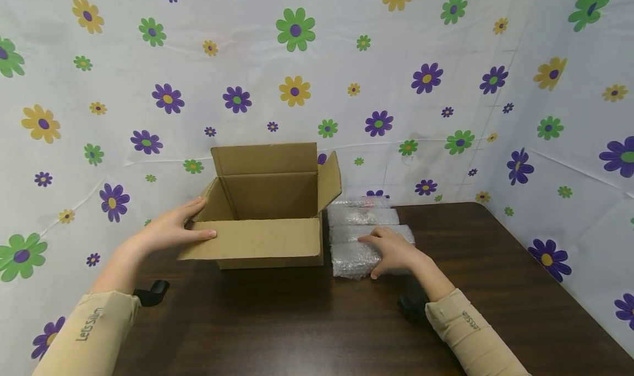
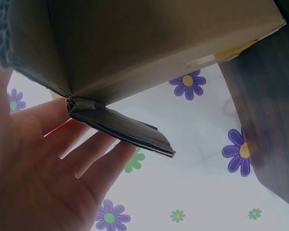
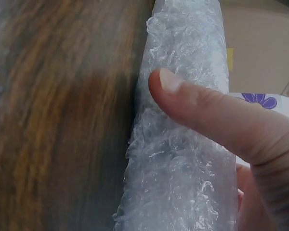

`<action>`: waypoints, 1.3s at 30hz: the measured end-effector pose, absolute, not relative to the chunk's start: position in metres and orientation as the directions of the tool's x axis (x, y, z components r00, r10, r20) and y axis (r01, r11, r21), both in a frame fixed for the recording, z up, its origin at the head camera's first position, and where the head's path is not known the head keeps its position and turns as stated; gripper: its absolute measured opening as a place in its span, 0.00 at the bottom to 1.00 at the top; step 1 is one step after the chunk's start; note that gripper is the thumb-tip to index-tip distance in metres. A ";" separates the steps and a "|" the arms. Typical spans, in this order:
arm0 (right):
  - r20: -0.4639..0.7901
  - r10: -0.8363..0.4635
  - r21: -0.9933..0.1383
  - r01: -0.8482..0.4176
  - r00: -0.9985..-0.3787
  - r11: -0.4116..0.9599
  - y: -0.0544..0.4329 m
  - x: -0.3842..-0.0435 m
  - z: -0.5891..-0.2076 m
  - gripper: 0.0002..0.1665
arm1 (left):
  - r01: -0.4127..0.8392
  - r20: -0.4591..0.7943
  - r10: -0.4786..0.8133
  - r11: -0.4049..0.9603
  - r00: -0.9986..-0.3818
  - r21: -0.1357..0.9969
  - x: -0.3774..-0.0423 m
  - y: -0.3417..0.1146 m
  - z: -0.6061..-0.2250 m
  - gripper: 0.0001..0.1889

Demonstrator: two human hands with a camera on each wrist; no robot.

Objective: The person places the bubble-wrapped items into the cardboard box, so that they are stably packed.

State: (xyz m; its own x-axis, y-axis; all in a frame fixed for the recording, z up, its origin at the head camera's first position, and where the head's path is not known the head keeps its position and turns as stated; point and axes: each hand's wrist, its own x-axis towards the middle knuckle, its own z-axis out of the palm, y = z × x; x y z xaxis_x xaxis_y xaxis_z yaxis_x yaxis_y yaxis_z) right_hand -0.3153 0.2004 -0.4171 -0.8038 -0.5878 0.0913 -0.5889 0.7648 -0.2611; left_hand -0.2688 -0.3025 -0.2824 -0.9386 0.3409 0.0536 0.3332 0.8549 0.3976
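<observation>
An open cardboard box (image 1: 269, 238) stands on the dark wooden table, its flaps spread outward. My left hand (image 1: 170, 227) holds its left front corner, thumb lying on the front flap and fingers behind the left flap (image 2: 120, 127). Right of the box, several bubble-wrapped packages (image 1: 363, 216) lie in a row from back to front. My right hand (image 1: 393, 249) grips the nearest bubble-wrapped package (image 3: 178, 159), thumb across its near side and fingers on the far side. The wrap hides what is inside.
A white cloth with printed flowers (image 1: 294, 90) hangs behind the table (image 1: 307, 321) and along its right side. Dark wrist mounts sit by the left (image 1: 153, 293) and right sleeves. The box's right flap (image 1: 329, 180) stands up beside the packages.
</observation>
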 end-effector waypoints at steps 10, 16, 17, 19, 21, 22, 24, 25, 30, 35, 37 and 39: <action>0.094 -0.586 -0.259 -0.588 -0.805 0.766 0.199 -0.316 -0.417 0.48 | 0.338 0.057 0.344 0.856 -0.937 0.390 -0.268 -0.301 -0.281 0.51; 0.098 -0.594 -0.319 -0.591 -0.798 0.741 0.200 -0.316 -0.414 0.47 | 0.349 0.056 0.356 0.854 -0.933 0.386 -0.269 -0.301 -0.281 0.50; 0.094 -0.594 -0.333 -0.587 -0.799 0.738 0.201 -0.316 -0.413 0.47 | 0.347 0.054 0.355 0.855 -0.933 0.386 -0.269 -0.301 -0.281 0.50; 0.088 -0.590 -0.360 -0.578 -0.803 0.733 0.201 -0.316 -0.411 0.47 | 0.342 0.049 0.351 0.856 -0.935 0.387 -0.269 -0.301 -0.282 0.50; 0.076 -0.579 -0.381 -0.560 -0.812 0.736 0.202 -0.315 -0.409 0.46 | 0.341 0.051 0.350 0.855 -0.935 0.390 -0.269 -0.302 -0.282 0.50; 0.073 -0.575 -0.388 -0.554 -0.815 0.736 0.202 -0.315 -0.408 0.46 | 0.339 0.051 0.348 0.855 -0.936 0.392 -0.269 -0.302 -0.282 0.51; 0.069 -0.567 -0.402 -0.543 -0.821 0.737 0.203 -0.315 -0.405 0.46 | 0.338 0.051 0.347 0.854 -0.937 0.396 -0.269 -0.301 -0.281 0.50; 0.064 -0.565 -0.410 -0.537 -0.823 0.737 0.203 -0.314 -0.404 0.46 | 0.339 0.051 0.348 0.853 -0.936 0.397 -0.269 -0.301 -0.281 0.50; 0.064 -0.569 -0.405 -0.543 -0.820 0.736 0.204 -0.312 -0.399 0.47 | 0.336 0.046 0.347 0.853 -0.937 0.399 -0.268 -0.301 -0.280 0.50; 0.061 -0.575 -0.402 -0.547 -0.816 0.734 0.204 -0.310 -0.396 0.48 | 0.331 0.045 0.342 0.854 -0.938 0.401 -0.268 -0.302 -0.281 0.51; 0.065 -0.585 -0.395 -0.559 -0.809 0.729 0.203 -0.310 -0.396 0.47 | 0.335 0.049 0.345 0.854 -0.937 0.399 -0.268 -0.302 -0.281 0.51; 0.076 -0.601 -0.386 -0.579 -0.796 0.718 0.203 -0.310 -0.396 0.47 | 0.341 0.053 0.350 0.853 -0.935 0.394 -0.269 -0.302 -0.282 0.50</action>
